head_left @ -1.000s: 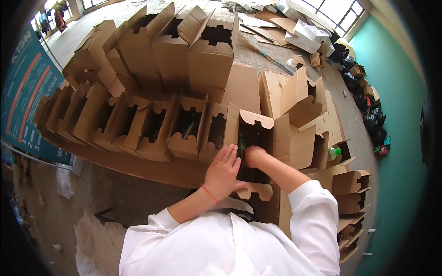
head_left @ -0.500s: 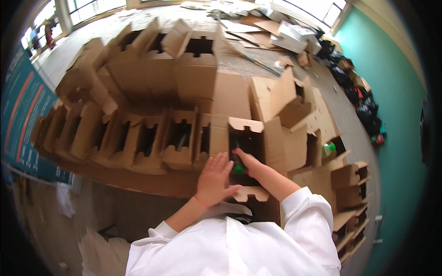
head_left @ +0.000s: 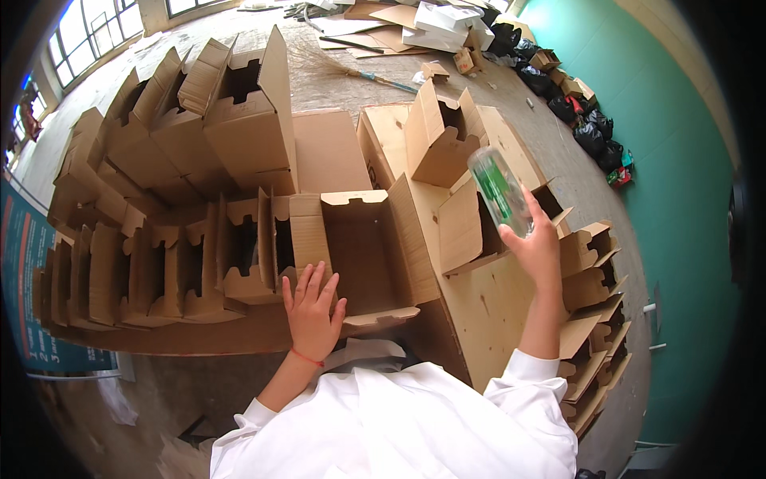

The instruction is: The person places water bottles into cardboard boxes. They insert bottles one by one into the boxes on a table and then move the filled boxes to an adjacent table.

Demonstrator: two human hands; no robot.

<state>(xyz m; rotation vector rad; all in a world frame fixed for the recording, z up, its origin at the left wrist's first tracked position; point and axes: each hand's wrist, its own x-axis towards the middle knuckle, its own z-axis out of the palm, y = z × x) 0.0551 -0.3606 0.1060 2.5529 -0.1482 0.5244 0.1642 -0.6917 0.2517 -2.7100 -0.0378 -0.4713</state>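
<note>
My right hand (head_left: 539, 243) is raised over the right side of the table, its fingers wrapped round the lower part of a clear bottle (head_left: 496, 185) with a green label. The bottle is tilted, and its cap does not show. Fingers spread, my left hand (head_left: 313, 315) rests against the ribbed cardboard flap (head_left: 308, 233) of an open cardboard box (head_left: 363, 251). Bare brown walls and floor show inside this box. Behind the bottle stands another open carton (head_left: 463, 231), partly hidden by it.
Several narrow open cartons (head_left: 163, 267) stand in a row on the left, with taller ones (head_left: 247, 128) behind. More cartons (head_left: 590, 351) line the right side, beside a plywood surface (head_left: 499, 319). A broom (head_left: 375, 78), scrap cardboard and black bags (head_left: 590, 136) lie on the floor beyond.
My right hand has come up out of the open box with the bottle and moved right. My left hand stays by the box flap. The view has turned to the right.
</note>
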